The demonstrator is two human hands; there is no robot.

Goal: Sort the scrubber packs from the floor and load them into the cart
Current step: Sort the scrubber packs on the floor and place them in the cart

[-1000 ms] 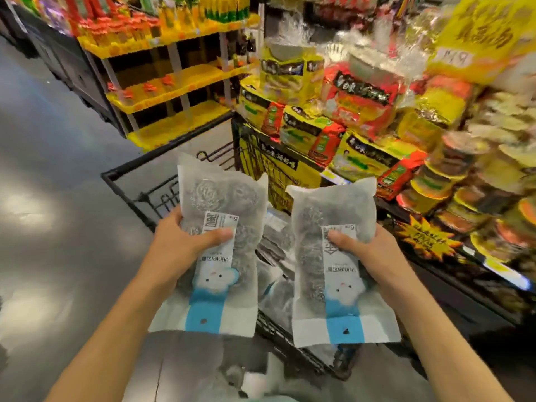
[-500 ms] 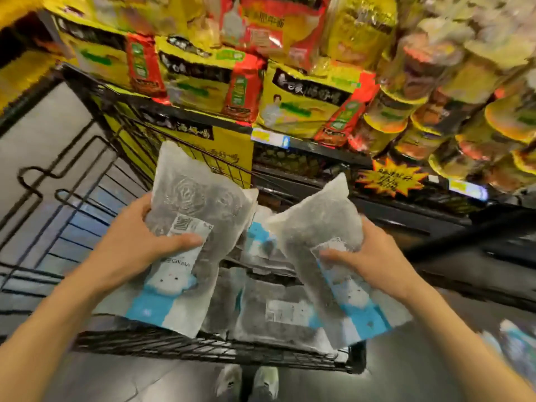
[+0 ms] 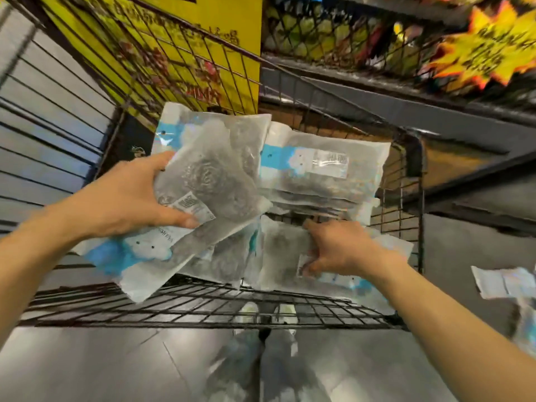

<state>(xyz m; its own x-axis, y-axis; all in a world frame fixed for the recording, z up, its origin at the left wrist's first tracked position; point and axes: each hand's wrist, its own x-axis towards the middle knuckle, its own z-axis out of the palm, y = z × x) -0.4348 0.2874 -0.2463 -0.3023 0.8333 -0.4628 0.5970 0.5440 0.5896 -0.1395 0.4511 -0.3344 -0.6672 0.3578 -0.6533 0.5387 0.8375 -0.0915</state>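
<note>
Over the wire cart: left hand grips a scrubber pack, thumb on the label, fingers under, pack tilted above the basket. Right hand is down in the basket, fingers curled on a second pack lying among the packs there. A stack of packs sits against the far side. More packs on the floor at right, blurred.
</note>
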